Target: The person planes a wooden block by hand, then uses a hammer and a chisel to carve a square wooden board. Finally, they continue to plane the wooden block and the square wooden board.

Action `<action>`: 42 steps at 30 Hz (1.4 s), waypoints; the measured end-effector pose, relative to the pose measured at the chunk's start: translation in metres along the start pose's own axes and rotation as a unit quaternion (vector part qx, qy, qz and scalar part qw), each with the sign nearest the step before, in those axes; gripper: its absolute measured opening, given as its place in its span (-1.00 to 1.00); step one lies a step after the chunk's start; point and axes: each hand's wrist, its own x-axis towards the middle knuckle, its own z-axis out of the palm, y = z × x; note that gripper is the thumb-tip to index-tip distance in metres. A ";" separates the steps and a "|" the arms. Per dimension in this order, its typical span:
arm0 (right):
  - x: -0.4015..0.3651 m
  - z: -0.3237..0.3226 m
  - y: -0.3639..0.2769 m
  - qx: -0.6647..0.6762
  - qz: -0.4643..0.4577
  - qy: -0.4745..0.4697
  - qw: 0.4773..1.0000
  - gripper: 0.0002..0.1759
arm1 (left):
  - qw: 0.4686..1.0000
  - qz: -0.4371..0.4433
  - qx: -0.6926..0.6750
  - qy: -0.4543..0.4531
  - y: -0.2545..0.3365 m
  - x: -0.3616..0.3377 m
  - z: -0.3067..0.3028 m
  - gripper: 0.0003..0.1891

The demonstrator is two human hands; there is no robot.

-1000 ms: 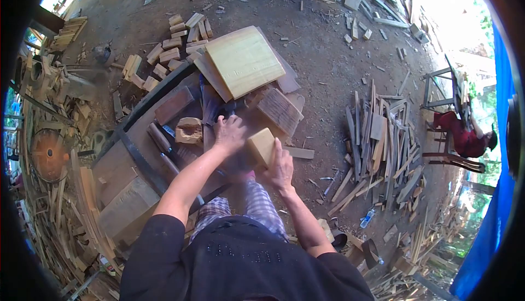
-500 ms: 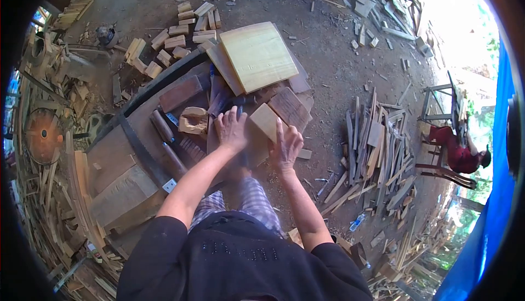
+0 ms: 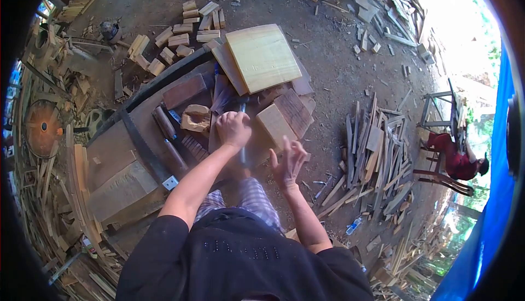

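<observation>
My left hand (image 3: 234, 129) is closed around the straight bluish-grey handle of what looks like a hammer (image 3: 243, 154). Its dark head lies just beyond my knuckles, partly in shadow. To the right, my right hand (image 3: 289, 163) is raised with the fingers apart, holding nothing. Just beyond it, a pale squared wood block (image 3: 276, 127) rests against a darker grained block (image 3: 293, 112). Left of my left hand sits a block with a carved hollow (image 3: 196, 119). A wide pale board (image 3: 263, 58) lies on other boards at the far end of the bench.
On the bench (image 3: 117, 148) are a reddish-brown block (image 3: 185, 91) and dark cylindrical handles (image 3: 175, 154). Cut blocks (image 3: 179, 41) are heaped on the ground beyond. Scrap strips (image 3: 377, 156) are piled at right, near a water bottle (image 3: 354, 225). A person in red (image 3: 458, 158) sits farther off.
My left hand has gone from reaching fingers to a closed grip on the handle. My right hand has come off the pale block and drawn back, opening its fingers.
</observation>
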 end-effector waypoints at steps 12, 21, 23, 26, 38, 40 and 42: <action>0.031 0.078 -0.062 0.157 0.191 -0.280 0.928 -0.44 | 0.981 -0.047 -0.133 -0.135 -0.040 0.011 -0.024 -0.48; -0.019 0.068 -0.049 0.163 0.149 -0.276 0.935 -0.15 | 0.982 -0.047 -0.182 -0.007 -0.041 -0.038 -0.030 -0.35; -0.038 0.069 -0.046 0.091 0.059 -0.290 0.951 -0.09 | 0.956 -0.163 -0.234 -0.073 -0.033 -0.042 -0.030 -0.45; -0.052 0.075 -0.043 0.083 0.060 -0.314 0.944 -0.02 | 0.957 -0.155 -0.241 -0.045 -0.027 -0.059 -0.001 -0.49; -0.067 0.096 -0.011 0.148 -0.005 -0.352 0.924 -0.11 | 0.932 -0.246 -0.213 -0.157 -0.011 -0.048 -0.054 -0.61; -0.066 0.099 -0.011 0.123 -0.004 -0.365 0.923 -0.12 | 0.938 -0.241 -0.208 -0.137 -0.015 -0.058 -0.056 -0.62; -0.063 0.098 -0.011 0.105 -0.013 -0.370 0.923 -0.12 | 0.946 -0.231 -0.197 -0.116 -0.018 -0.070 -0.059 -0.66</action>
